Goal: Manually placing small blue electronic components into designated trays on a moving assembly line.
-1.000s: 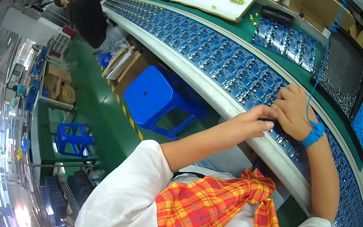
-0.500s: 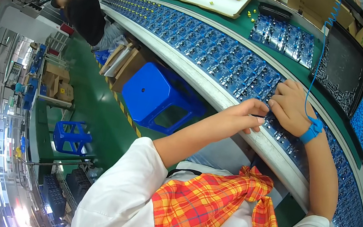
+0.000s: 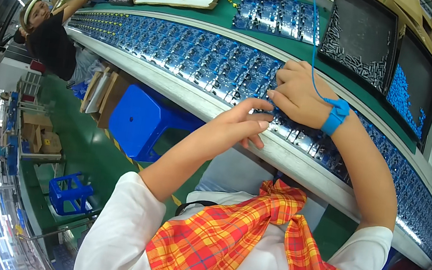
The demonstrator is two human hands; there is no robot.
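Circuit boards (image 3: 205, 61) underlie right fingers (image 3: 288, 76), grip unclear; left fingers (image 3: 254, 105) spread; trays (image 3: 362, 22) hold grey pieces (image 3: 347, 54) and blue pieces (image 3: 404, 100).

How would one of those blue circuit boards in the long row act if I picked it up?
It would probably feel stiff, since the blue circuit boards look like flat plates. It may be fragile, because lots of little parts stick up from its top. It likely wouldn't roll, as the boards lie flat in their row under the right hand.
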